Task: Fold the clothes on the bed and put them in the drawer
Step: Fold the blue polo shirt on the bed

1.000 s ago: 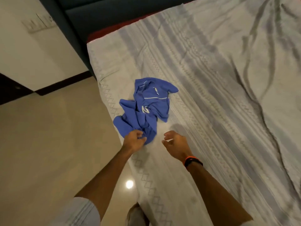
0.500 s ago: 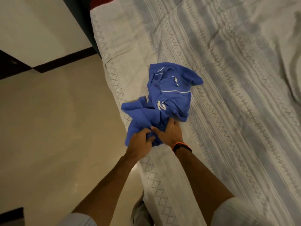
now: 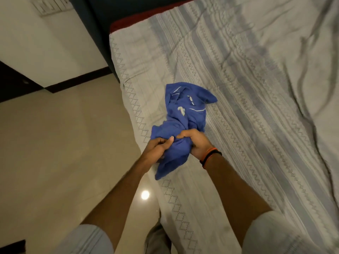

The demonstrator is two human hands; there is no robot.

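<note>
Both my hands, left (image 3: 159, 146) and right (image 3: 194, 142), just bunched up the shirt (image 3: 185, 114), gripping tight now, so folding can start.

Beside me the glossy beige floor (image 3: 55, 153) carried a bright round reflection of a lamp (image 3: 145, 195). The white wall (image 3: 45, 43) had a dark skirting strip (image 3: 77, 82) along its foot and a switch plate (image 3: 52, 4) up high. A dark blue headboard (image 3: 113, 10) stood beyond.
</note>
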